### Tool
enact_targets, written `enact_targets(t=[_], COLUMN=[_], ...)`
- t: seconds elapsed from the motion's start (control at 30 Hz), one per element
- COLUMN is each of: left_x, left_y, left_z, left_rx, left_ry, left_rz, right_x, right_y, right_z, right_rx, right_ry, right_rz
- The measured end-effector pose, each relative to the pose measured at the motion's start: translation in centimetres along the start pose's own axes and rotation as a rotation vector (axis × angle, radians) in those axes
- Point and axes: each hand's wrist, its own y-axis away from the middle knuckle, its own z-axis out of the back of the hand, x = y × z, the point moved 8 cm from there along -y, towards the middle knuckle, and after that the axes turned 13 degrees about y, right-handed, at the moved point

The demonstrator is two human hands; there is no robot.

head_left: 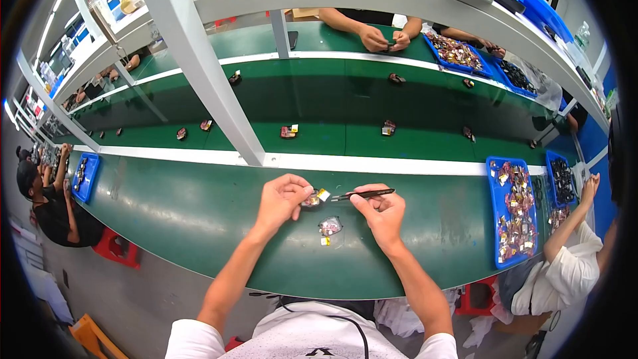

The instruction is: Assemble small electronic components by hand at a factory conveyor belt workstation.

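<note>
My left hand (280,201) is closed on a small electronic part (316,199) with a white and yellow label, its fingers covering much of it. Black tweezers (369,193) are gripped in my right hand (383,217), their tips pointing left toward that part, with a small gap between. On the green worktable (199,226), just below and between both hands, lies another small reddish-and-white part (329,226) with a dark wire loop. A yellow-and-white label (325,241) sits at its lower end.
Beyond a white rail (372,163), several small parts lie spaced along a green conveyor belt (332,139). A blue tray (497,226) full of parts stands at the right, a smaller blue tray (85,177) far left. A white post (199,60) rises ahead. Co-workers sit around.
</note>
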Motion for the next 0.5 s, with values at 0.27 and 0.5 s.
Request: enact_targets(t=[0.27,0.5], left_x=[1.3,0.7], left_y=[1.2,2.1], left_z=[-1.2,-2.1], left_rx=[-0.047,-0.076], left_ry=[-0.113,-0.210], left_rz=[-0.210,-0.374], right_x=[0.7,0.2], right_y=[0.8,0.9], right_z=[-1.3,-1.6], right_rx=[0.077,0.020], right_ry=[0.125,0.189], right_rz=[0.118,0.078])
